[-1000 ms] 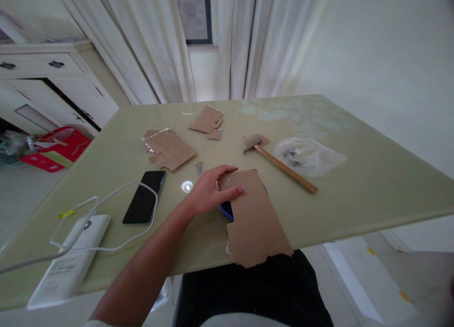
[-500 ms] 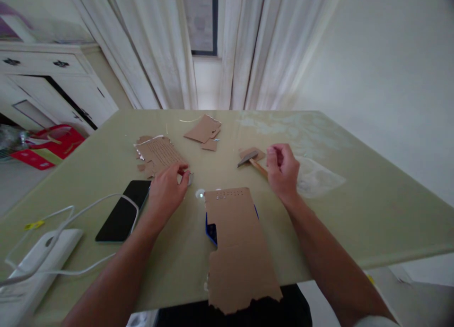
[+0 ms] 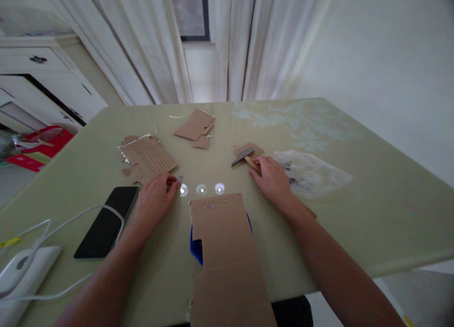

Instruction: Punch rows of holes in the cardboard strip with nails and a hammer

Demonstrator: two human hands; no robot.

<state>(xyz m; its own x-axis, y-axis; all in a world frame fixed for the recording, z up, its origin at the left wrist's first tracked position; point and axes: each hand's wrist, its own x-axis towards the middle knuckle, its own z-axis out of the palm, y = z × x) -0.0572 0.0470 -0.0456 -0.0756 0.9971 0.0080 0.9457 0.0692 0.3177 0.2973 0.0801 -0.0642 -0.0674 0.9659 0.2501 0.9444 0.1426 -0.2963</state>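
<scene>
Pale green glass-topped table (image 3: 372,209) in a light room, white curtains (image 3: 227,38) and a white cabinet (image 3: 39,76) behind it.

Left hand (image 3: 154,202) lies palm down on the table, fingertips pinched shut on a small bunch of nails (image 3: 179,179); only the metal ends show past the fingers. Right hand (image 3: 273,180) is also palm down, fingers curled over the wooden handle of the hammer (image 3: 248,158). Whether it truly grips the handle or just rests on it, cannot tell. The hammer head lies on a small scrap of card, just beyond the fingertips.

Between the two hands, a long cardboard sheet (image 3: 227,256) runs toward the near table edge and hangs over it. A row of small nail heads sits along its far end. A blue object (image 3: 196,244) lies under it, peeking out on the left side. Three bright reflections sit on the glass just past the sheet.

Just right of the right hand: a clear plastic bag (image 3: 315,173) with small dark pieces inside. Beyond the left hand: a torn cardboard piece (image 3: 147,157) with rows of holes. Further back, near the middle of the table, folded cardboard scraps (image 3: 194,125).

Left of the left hand: a black phone (image 3: 106,221), face up, a white cable crossing it. At the near left corner, a white power bank (image 3: 21,275). Red box (image 3: 35,147) on the floor beyond the table's left edge.
</scene>
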